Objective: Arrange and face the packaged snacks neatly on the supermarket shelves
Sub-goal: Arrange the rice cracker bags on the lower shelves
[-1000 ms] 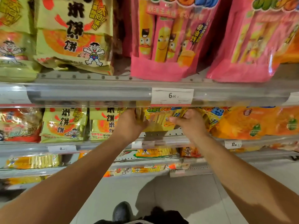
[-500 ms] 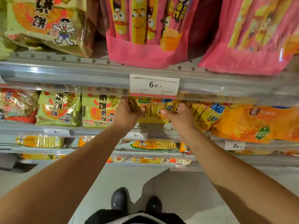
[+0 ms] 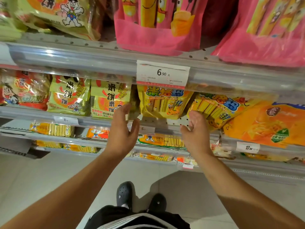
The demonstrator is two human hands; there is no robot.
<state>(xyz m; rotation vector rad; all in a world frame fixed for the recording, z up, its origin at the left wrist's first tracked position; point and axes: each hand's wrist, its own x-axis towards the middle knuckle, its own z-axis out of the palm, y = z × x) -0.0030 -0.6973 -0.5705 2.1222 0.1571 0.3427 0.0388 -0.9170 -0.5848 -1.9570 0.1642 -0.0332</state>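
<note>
2 open hands (image 3: 158, 129) before an upright yellow snack bag (image 3: 162, 103) (neither touching it)

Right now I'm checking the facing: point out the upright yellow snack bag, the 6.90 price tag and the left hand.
yellow snack bag (image 3: 162, 103): head view, front panel.
6.90 price tag (image 3: 162, 74): head view, printed price.
left hand (image 3: 123, 129): head view, back of hand.

— What sits on your top shelf (image 3: 69, 54)?

— You have a yellow-green rice cracker bag (image 3: 61, 15) at the left and two pink stick-snack bags (image 3: 156, 30) to the right, above the 6.90 price tag (image 3: 162, 75).

— And your middle shelf (image 3: 165, 121)?

— From your left: a red bag (image 3: 24, 91), two yellow-green cracker bags (image 3: 69, 96), an upright yellow stick-snack bag (image 3: 163, 101), a tilted one (image 3: 216, 106), then an orange bag (image 3: 270, 124).
</note>
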